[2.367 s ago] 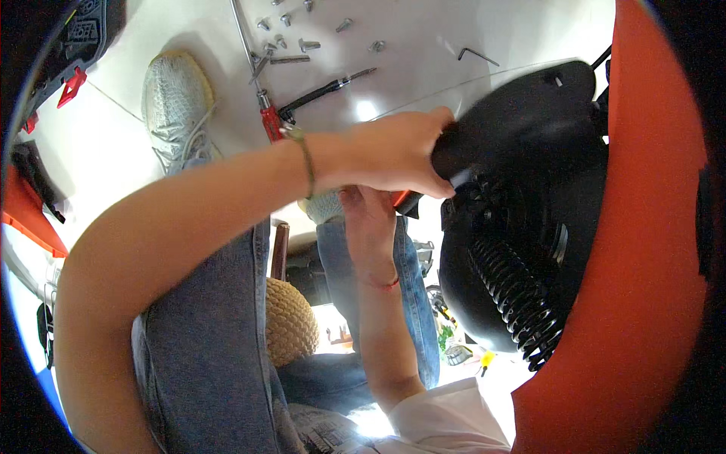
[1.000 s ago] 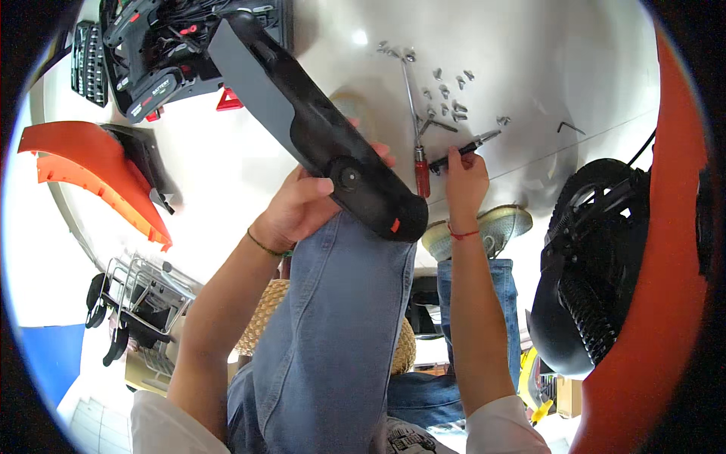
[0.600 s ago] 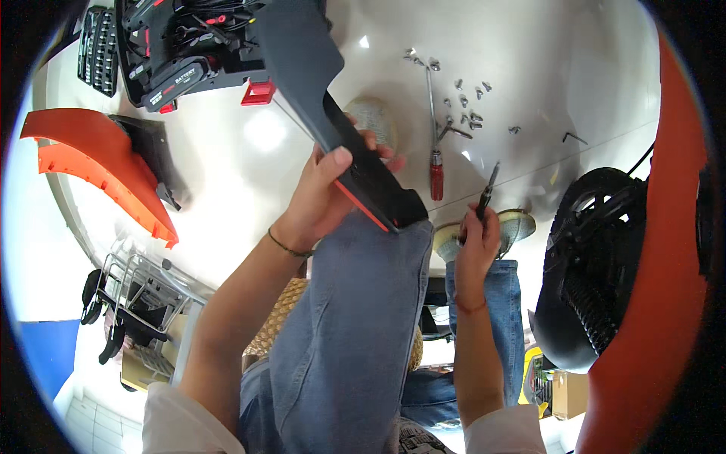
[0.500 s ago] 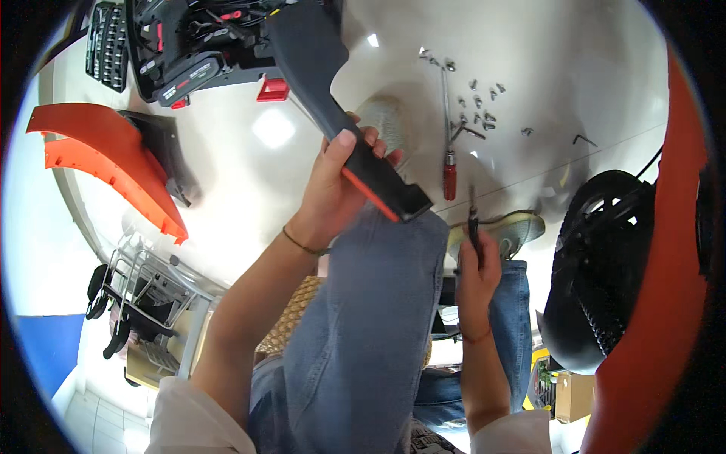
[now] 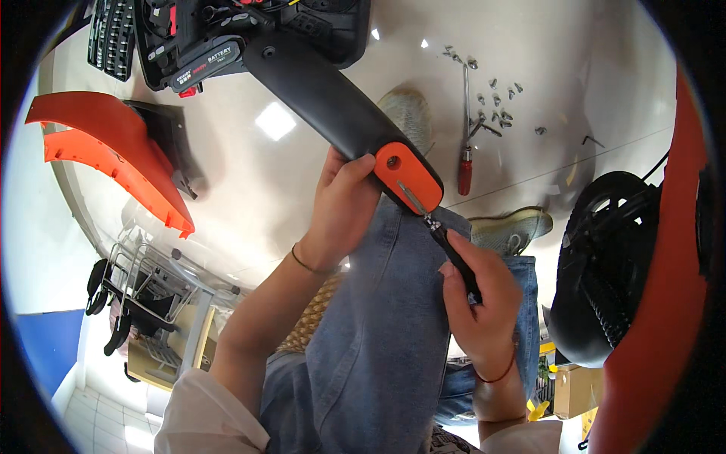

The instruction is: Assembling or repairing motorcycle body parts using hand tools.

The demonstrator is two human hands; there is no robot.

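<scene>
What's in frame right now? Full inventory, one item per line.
Long panel: 1, black with orange end, held over the lap
Screwdriver: 1, black handle, tip on the orange end
Red-handled screwdriver: 1, on the floor
Loose screws: several, silver, floor near it
Tool case: 1, black, open, top
Orange panel: 1, floor at left
Wheel: 1, black, right
Orange body part: 1, right edge
Shoes: 2, pale, on the floor
Left hand: grips the long panel
Right hand: holds the screwdriver
</scene>
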